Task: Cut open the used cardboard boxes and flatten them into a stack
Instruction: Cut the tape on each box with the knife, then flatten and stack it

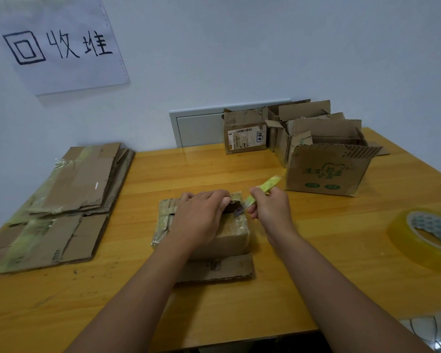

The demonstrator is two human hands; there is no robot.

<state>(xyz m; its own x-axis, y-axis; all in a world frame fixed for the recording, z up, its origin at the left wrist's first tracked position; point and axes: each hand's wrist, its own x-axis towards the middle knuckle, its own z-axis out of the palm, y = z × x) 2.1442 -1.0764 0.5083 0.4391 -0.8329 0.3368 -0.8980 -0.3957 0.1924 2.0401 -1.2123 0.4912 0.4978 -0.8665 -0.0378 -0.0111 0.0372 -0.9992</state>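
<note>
A small taped cardboard box (pixel 229 238) stands in the middle of the wooden table (pixel 316 250), with one flap lying flat toward me. My left hand (pixel 201 217) lies over the box top, its fingertips holding a torn flap at the top right corner. My right hand (pixel 270 207) grips a yellow-green utility knife (pixel 262 191), whose blade tip sits at that same corner. A pile of flattened boxes (pixel 69 197) lies at the left of the table.
Several opened, unflattened boxes (pixel 323 169) stand at the back right by the wall. A roll of clear tape (pixel 428 235) lies at the right edge. A paper sign (pixel 59 44) with handwriting hangs on the wall at upper left.
</note>
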